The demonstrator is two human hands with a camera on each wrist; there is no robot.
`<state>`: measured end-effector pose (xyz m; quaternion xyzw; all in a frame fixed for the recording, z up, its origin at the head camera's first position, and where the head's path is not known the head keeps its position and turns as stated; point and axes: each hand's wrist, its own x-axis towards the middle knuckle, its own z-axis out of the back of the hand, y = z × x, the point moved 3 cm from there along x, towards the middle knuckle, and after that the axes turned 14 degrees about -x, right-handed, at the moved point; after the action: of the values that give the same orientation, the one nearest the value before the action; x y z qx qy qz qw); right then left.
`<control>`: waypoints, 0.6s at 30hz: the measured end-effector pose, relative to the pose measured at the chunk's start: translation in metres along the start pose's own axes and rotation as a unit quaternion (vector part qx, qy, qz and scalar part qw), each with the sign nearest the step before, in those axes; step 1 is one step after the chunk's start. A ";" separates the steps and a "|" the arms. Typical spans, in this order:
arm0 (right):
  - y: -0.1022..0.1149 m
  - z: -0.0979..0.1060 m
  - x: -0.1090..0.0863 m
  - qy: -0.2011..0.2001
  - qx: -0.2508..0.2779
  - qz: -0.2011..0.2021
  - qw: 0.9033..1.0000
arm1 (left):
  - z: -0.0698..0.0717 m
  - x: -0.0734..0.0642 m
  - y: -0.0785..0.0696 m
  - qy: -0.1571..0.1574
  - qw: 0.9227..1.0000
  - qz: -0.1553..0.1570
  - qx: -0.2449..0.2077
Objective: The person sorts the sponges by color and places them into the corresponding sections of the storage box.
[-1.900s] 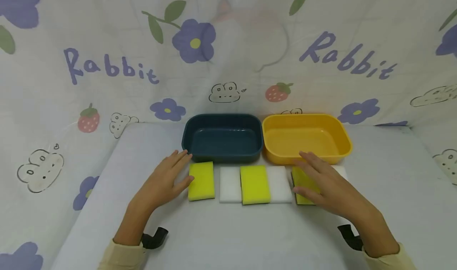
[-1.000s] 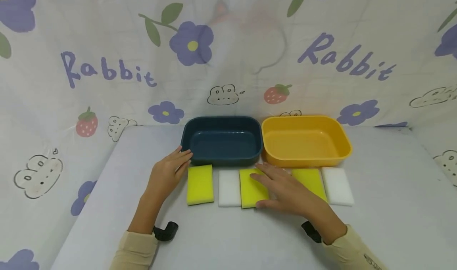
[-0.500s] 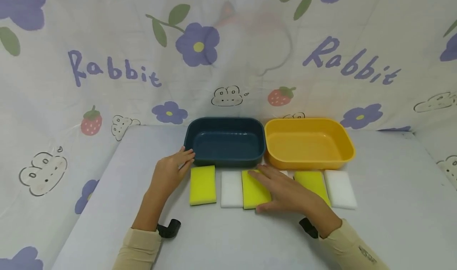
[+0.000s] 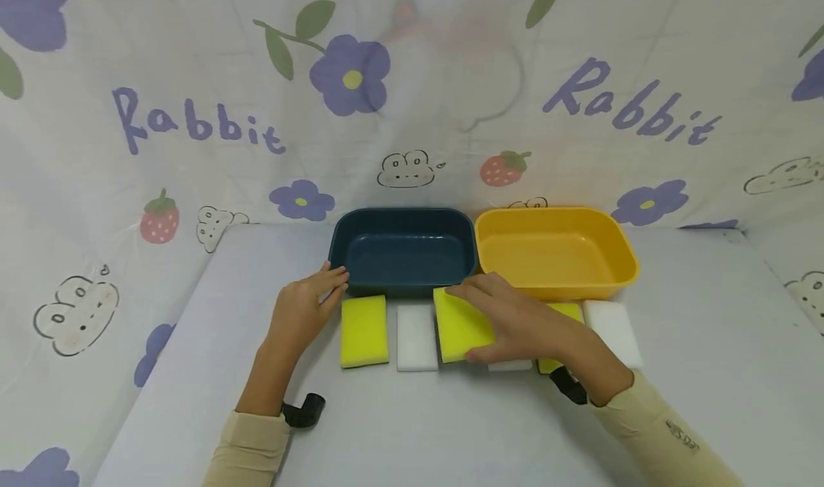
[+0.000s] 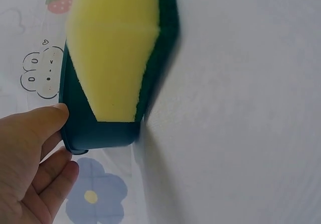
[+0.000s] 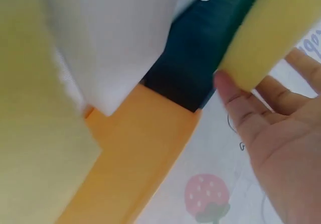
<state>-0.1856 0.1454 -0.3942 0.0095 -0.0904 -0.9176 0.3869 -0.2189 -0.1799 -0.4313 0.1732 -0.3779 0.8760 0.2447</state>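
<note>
My right hand [image 4: 524, 322] grips a yellow scouring sponge [image 4: 462, 333] between thumb and fingers. It is raised off the table near the front of the two bins, and its dark green scouring side shows in the right wrist view, where the fingers [image 6: 235, 98] press its end. My left hand [image 4: 297, 312] holds the left front corner of the dark blue plastic bin [image 4: 402, 291]. In the left wrist view the thumb [image 5: 52, 118] lies at the bin's rim with other fingers on the far side. The inside of the blue bin holds nothing.
A yellow bin [image 4: 560, 290] stands right beside the blue one. In a row before them lie another yellow sponge [image 4: 364, 332], a white sponge [image 4: 416, 337], a partly hidden white one [image 4: 510, 365], a yellow one [image 4: 566, 311] and a white one [image 4: 613, 333]. Patterned cloth hangs behind.
My right hand has moved left from the right-hand yellow sponge to the middle one, taken hold of it and lifted it. My left hand has moved onto the blue bin's corner.
</note>
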 end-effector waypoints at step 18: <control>-0.016 0.014 0.073 -0.076 0.032 -0.011 0.997 | -0.004 -0.002 0.001 -0.004 1.000 -0.002 0.005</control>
<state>-0.2492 0.1070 -0.3789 -0.0468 -0.1489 -0.9164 0.3686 -0.2187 -0.1782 -0.4351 0.1788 -0.3744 0.8767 0.2436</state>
